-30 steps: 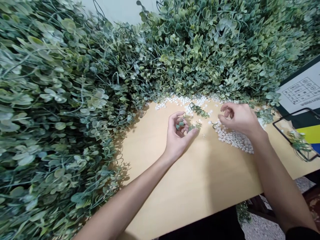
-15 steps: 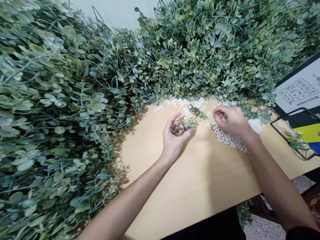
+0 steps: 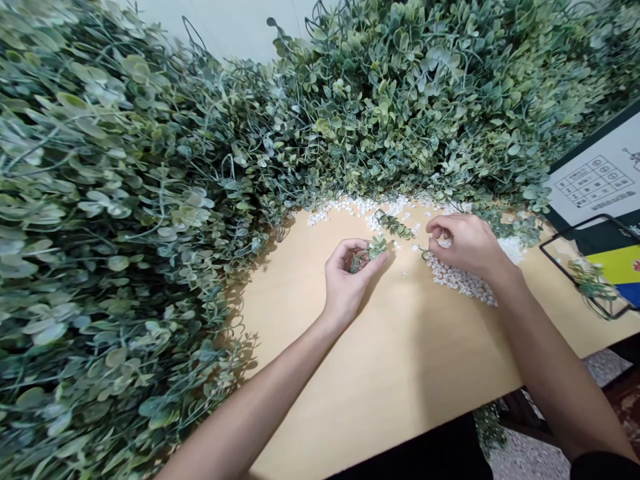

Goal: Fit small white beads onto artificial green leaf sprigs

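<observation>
A person seated at a pale wooden desk [image 3: 400,373] is working with artificial greenery, both bare arms reaching forward. The left hand [image 3: 350,277] is curling closed around a small leafy sprig [image 3: 373,248], whose rounded grey-green leaves are poking out past the thumb and fingertips. The right hand [image 3: 463,243] is pinching its fingers together just above a scatter of small white pieces [image 3: 463,280]; whether it is actually gripping one of them is too small to tell.

Judging from the frame, the step is going best if the sprig's stem end is staying exposed and steady, held lightly so the leaves are not being crushed, while the right hand is picking a single white piece rather than a cluster.

The sprig is looking short, thin-stemmed and matte, matching the mass of faux foliage [image 3: 150,200] that is piling high along the left and back of the desk. A second loose sprig [image 3: 397,225] is lying just beyond the hands among more white pieces. At far right, a printed sheet [image 3: 595,180] and a black wire frame [image 3: 583,270] are sitting well apart from the work.
</observation>
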`<control>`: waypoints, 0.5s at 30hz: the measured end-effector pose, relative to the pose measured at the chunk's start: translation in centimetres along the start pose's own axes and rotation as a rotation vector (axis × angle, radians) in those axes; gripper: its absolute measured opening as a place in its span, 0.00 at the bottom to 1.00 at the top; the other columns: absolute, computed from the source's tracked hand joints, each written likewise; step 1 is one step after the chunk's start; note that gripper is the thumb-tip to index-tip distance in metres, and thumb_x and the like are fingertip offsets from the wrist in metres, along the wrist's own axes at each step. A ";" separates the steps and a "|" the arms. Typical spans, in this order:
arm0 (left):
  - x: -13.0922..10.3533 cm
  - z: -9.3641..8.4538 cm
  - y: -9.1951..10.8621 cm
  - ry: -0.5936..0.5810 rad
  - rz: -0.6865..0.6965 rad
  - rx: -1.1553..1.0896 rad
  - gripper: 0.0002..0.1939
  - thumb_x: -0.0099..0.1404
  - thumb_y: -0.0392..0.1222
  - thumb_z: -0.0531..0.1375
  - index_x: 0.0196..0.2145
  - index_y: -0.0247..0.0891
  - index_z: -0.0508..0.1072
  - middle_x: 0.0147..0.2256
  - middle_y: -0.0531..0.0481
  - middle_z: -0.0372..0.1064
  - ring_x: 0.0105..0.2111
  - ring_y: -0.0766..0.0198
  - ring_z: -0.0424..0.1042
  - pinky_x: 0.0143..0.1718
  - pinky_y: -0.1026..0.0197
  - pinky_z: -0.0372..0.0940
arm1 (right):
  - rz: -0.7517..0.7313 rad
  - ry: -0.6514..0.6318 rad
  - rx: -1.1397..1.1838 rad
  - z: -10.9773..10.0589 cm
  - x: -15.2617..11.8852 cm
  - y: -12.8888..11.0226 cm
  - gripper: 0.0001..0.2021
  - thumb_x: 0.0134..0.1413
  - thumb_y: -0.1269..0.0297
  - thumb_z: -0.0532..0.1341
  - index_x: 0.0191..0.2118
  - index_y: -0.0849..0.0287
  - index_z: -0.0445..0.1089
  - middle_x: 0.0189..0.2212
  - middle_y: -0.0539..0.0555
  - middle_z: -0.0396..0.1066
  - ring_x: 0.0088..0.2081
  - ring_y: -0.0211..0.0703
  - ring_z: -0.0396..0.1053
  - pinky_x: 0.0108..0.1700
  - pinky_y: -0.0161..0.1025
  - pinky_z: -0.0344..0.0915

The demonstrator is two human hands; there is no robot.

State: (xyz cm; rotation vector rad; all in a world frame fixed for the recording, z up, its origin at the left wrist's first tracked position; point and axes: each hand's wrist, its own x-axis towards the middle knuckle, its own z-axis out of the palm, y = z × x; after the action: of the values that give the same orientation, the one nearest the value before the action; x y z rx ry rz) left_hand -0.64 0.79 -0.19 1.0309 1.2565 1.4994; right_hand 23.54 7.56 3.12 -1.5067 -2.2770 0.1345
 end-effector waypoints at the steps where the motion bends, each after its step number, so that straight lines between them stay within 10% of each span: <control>1: 0.0 0.0 0.0 -0.001 -0.005 -0.004 0.21 0.52 0.45 0.78 0.37 0.40 0.73 0.35 0.54 0.71 0.29 0.71 0.66 0.33 0.66 0.65 | 0.006 0.007 0.014 0.1 0.0 0.0 0.10 0.52 0.68 0.62 0.40 0.54 0.78 0.34 0.50 0.80 0.34 0.46 0.75 0.37 0.39 0.62; 15: 0.0 0.1 -0.3 -0.023 -0.021 -0.053 0.20 0.59 0.51 0.74 0.31 0.38 0.68 0.28 0.56 0.67 0.27 0.71 0.69 0.27 0.68 0.65 | 0.165 0.038 -0.013 0.1 0.2 -0.4 0.11 0.53 0.67 0.59 0.38 0.52 0.79 0.27 0.51 0.78 0.28 0.46 0.71 0.35 0.41 0.60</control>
State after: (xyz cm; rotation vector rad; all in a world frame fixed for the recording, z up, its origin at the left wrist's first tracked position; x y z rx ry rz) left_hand -0.51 0.85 -0.44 0.9950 1.2016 1.4927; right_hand 23.09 7.61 3.24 -1.6888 -2.1261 0.1368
